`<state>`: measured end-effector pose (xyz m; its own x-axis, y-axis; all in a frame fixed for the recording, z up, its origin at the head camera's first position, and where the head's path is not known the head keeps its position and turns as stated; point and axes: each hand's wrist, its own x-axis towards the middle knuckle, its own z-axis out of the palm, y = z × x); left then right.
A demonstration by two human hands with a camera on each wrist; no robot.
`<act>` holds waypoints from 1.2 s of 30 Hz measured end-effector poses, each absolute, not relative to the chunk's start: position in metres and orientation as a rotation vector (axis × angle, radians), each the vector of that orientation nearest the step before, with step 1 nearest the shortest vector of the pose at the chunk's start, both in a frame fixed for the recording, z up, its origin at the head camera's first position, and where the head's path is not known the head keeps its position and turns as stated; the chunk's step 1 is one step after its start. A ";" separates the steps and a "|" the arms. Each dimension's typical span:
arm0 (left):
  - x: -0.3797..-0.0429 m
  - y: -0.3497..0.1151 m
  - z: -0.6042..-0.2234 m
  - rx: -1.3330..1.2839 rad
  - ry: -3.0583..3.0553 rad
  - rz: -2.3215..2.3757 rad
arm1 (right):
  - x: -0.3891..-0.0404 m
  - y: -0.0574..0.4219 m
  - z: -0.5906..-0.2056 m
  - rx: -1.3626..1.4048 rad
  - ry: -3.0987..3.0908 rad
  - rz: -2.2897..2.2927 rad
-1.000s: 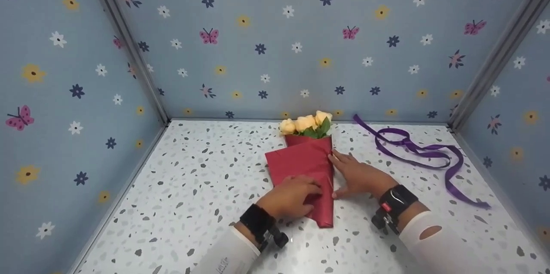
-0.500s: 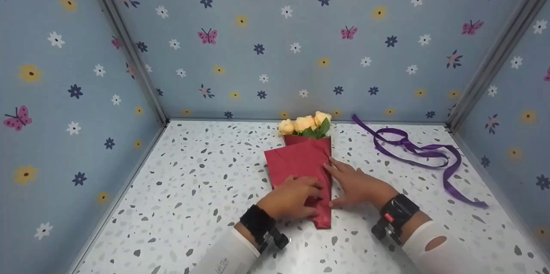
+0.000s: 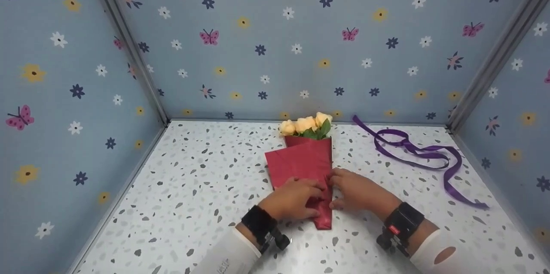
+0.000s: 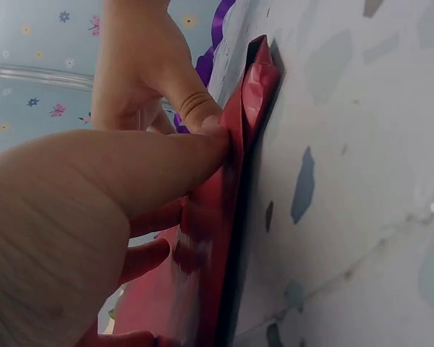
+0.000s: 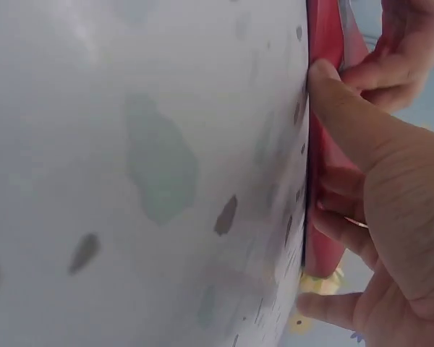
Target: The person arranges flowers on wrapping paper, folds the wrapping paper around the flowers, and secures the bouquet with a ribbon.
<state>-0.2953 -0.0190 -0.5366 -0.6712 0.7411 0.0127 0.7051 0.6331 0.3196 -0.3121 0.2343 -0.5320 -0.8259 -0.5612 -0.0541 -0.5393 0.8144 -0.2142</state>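
Observation:
A bouquet of peach-coloured roses (image 3: 306,124) with green leaves lies on the table, wrapped in red paper (image 3: 296,160) that narrows toward me. My left hand (image 3: 294,199) rests on the lower part of the wrap, its thumb (image 4: 177,159) and fingertips touching the paper. On the right edge, my right hand (image 3: 359,190) touches the wrap with bent fingers. Its thumb (image 5: 340,108) lies along that edge in the right wrist view, its fingers spread farther up. The stems are hidden inside the paper.
A long purple ribbon (image 3: 429,150) lies in loose loops on the speckled table (image 3: 193,188), right of the bouquet. Blue walls (image 3: 300,50) with flowers and butterflies enclose the table at the back and both sides.
My right hand has slid down the wrap's right edge toward me, and its fingers have bent more. The left hand stays in nearly the same place on the paper.

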 end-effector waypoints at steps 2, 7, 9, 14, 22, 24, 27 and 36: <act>-0.296 -0.018 -0.537 1.203 2.730 0.455 | -0.309 0.235 -0.532 -0.940 2.884 -0.255; -0.296 -0.017 -0.537 1.214 2.732 0.433 | -0.306 0.239 -0.534 -0.945 2.890 -0.234; -0.296 -0.017 -0.537 1.218 2.734 0.438 | -0.308 0.240 -0.534 -0.906 2.885 -0.251; -0.296 -0.018 -0.537 1.223 2.742 0.439 | -0.320 0.239 -0.533 -0.789 2.878 -0.281; -0.295 -0.017 -0.535 1.222 2.742 0.424 | -0.351 0.239 -0.537 -0.677 2.905 -0.318; -0.295 -0.017 -0.535 1.223 2.735 0.438 | -0.359 0.238 -0.536 -0.657 2.908 -0.317; -0.296 -0.017 -0.536 1.224 2.729 0.454 | -0.373 0.235 -0.535 -0.634 2.907 -0.331; -0.296 -0.017 -0.539 1.191 2.723 0.453 | -0.398 0.232 -0.535 -0.630 2.953 -0.344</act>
<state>-0.2962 -0.0169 -0.5395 -0.6785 0.7346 -0.0033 0.6939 0.6423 0.3254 -0.3985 0.2325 -0.5348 -0.9089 -0.4136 -0.0528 -0.3903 0.8886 -0.2409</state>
